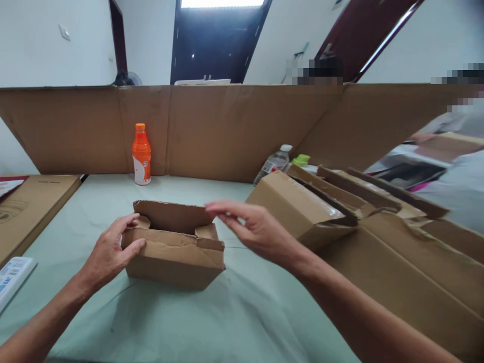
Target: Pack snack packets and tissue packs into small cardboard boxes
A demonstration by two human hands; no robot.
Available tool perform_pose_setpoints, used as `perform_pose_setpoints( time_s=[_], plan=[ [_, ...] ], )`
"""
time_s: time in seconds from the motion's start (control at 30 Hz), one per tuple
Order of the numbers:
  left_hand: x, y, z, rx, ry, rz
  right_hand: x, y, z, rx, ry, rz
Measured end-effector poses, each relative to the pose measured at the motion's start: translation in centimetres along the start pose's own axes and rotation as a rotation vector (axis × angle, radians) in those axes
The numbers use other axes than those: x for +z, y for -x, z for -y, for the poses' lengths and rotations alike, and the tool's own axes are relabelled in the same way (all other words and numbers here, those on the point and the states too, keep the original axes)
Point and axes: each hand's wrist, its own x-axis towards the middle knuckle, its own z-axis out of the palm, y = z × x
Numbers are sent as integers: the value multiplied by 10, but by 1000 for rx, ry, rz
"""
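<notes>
A small brown cardboard box [174,257] sits open on the pale green table cover [212,322], its flaps raised. My left hand [109,249] grips the box's left end, thumb on the front wall and fingers over the top edge. My right hand [253,227] hovers over the box's right rear corner. Its fingers are stretched out and slightly spread, the tips near the back flap, and it holds nothing.
Larger cardboard boxes [302,206] and flattened sheets [416,272] lie at right. An orange bottle [141,154] stands by the tall cardboard wall [227,126]. A clear bottle [274,162] leans behind the boxes. Flat cardboard [30,212] and a white packet [13,277] lie left.
</notes>
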Motion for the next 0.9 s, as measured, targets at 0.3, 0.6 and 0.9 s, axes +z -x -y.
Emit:
perform_pose_setpoints(
  time_s=[0.3, 0.6, 0.9],
  plan=[
    [22, 10, 17, 39, -36, -27, 38, 35, -11, -227, 172, 275],
    [26, -5, 39, 15, 12, 39, 31, 14, -14, -191, 187, 307],
    [33, -2, 51, 16, 71, -48, 35, 28, -11, -99, 180, 375]
  ],
)
